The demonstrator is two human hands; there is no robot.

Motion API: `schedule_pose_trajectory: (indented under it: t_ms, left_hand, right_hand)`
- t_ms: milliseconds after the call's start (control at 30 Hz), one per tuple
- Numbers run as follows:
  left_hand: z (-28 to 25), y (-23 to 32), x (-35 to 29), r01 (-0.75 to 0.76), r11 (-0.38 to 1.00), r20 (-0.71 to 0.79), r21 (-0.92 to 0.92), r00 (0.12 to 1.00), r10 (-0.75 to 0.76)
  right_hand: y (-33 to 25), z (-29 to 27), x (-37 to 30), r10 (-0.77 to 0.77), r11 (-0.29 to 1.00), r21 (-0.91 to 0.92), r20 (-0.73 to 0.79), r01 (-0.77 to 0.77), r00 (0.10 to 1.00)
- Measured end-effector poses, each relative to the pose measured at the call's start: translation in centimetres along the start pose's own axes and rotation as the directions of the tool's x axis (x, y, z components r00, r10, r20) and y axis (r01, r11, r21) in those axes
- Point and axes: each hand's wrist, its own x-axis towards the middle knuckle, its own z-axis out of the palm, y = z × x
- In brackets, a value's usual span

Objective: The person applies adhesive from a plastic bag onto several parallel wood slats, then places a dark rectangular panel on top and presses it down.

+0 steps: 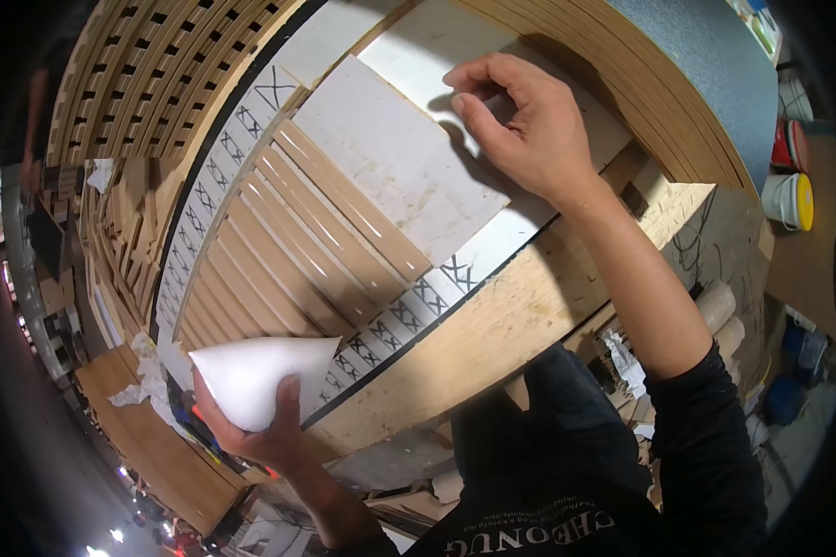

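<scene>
My left hand (283, 432) grips a plump white pouch (260, 376) with pointed corners, thumb on its near side and fingers around its left. The pouch is above the lower left end of a row of tan strips (288, 223), several of which carry shiny white streaks. My right hand (529, 125) hovers over a white surface to the right, its thumb and forefinger curled with a gap between the tips and nothing visible in them. A pale grey rectangular board (395, 153) lies beside the strips, left of that hand. Black cross marks line the white border (390, 330) around the strips.
A wooden plank edge (455, 348) runs along the near side. Stacked slotted strips (158, 74) stand at the upper left, with curved layered boards (659, 84) at the upper right. Beyond them are a white bucket with a yellow lid (788, 202) and loose wood pieces (125, 241).
</scene>
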Motion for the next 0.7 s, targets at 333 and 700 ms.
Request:
schedule_pose_trajectory:
  t_ms: [333,700]
  left_hand:
    - [-0.2,-0.3,0.1,0.011,1.000,-0.008,0.026,1.000,-0.011]
    - [-0.4,-1.2,1.0,-0.004,1.000,0.018,0.025,1.000,0.004]
  right_hand:
    - [-0.3,0.0,0.0,-0.007,1.000,-0.007,0.006,0.007,1.000]
    - [0.1,0.3,0.1,0.005,1.000,0.022,-0.022,-0.004,1.000]
